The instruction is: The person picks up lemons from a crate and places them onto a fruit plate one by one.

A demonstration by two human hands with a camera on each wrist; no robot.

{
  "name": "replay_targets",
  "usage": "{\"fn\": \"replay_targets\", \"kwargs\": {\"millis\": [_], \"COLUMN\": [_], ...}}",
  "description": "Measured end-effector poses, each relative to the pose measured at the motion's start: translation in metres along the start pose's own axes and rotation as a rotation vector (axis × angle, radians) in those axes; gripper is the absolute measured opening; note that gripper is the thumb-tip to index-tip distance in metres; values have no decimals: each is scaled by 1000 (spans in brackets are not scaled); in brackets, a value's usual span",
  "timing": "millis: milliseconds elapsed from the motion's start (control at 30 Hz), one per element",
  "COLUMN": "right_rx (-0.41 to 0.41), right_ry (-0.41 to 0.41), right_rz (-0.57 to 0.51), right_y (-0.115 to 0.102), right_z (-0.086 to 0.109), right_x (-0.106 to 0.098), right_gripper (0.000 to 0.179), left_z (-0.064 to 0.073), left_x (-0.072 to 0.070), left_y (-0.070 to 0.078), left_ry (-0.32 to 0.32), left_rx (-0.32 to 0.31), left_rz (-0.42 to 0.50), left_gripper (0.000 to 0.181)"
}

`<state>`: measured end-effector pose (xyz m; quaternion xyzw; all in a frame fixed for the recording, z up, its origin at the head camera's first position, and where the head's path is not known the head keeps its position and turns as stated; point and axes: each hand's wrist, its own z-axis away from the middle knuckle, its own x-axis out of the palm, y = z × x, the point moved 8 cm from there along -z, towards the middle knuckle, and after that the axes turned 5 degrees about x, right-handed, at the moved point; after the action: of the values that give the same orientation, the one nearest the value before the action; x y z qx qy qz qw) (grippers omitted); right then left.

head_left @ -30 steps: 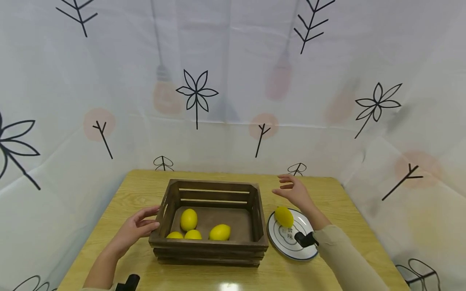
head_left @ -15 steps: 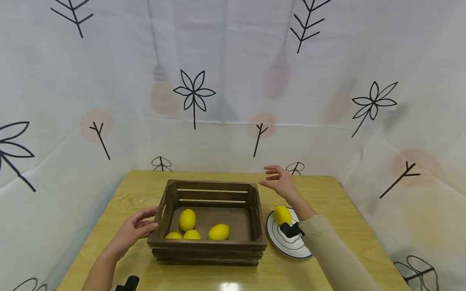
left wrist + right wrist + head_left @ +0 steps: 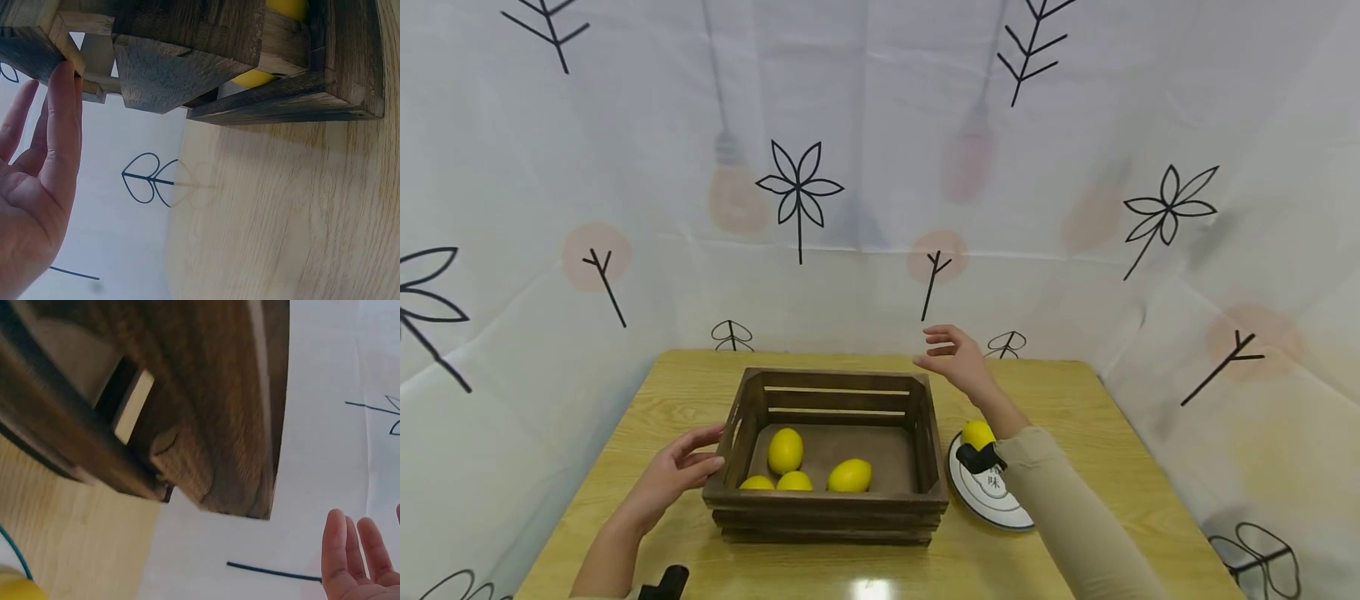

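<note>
A dark brown wooden crate (image 3: 827, 518) stands on the table. Inside it lie several yellow lemons (image 3: 786, 451), some partly hidden by the front wall. My left hand (image 3: 676, 472) touches the crate's left side with extended fingers; in the left wrist view, fingertips (image 3: 62, 74) meet a slat. Above and behind the crate's back right corner, my right hand (image 3: 957, 360) is raised, holding nothing, its fingers loosely bent. To the right of the crate, one lemon (image 3: 977, 434) sits on a white plate (image 3: 988, 504), both partly covered by my right forearm and wrist strap.
The light wood table (image 3: 670, 392) is bounded by a pale patterned cloth (image 3: 865, 300) at the back and sides. Slat gaps run along the crate's walls. The plate stands close to the crate's right side.
My right hand has moved left and slightly up, from beyond the plate toward the crate's back right corner. My forearm now covers more of the plate. The left hand has stayed on the crate.
</note>
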<state>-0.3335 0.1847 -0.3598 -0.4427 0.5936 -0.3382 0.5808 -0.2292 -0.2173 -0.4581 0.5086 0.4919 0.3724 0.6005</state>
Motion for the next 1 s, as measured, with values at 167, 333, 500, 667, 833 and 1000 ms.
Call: {"fn": "replay_targets", "kwargs": {"millis": [167, 333, 500, 667, 833, 1000], "right_rx": [-13, -33, -27, -22, -44, -65], "right_ry": [-12, -40, -69, -102, -150, -227], "right_rz": [-14, -25, -63, -75, -96, -139], "right_y": [-10, -19, -25, -25, -33, -36], "right_z": [-5, -11, -14, -19, -21, -24], "right_x": [10, 22, 35, 48, 61, 77], "right_gripper": [51, 52, 51, 51, 50, 49], "left_z": [1, 1, 0, -2, -2, -1], "left_x": [0, 0, -1, -1, -1, -1], "left_y": [-1, -1, 1, 0, -1, -1], "left_ry": [7, 16, 16, 17, 25, 27], "left_rx": [17, 18, 20, 9, 9, 0], "left_rz": [1, -6, -11, -5, -1, 1], "left_gripper": [57, 57, 57, 58, 57, 57]}}
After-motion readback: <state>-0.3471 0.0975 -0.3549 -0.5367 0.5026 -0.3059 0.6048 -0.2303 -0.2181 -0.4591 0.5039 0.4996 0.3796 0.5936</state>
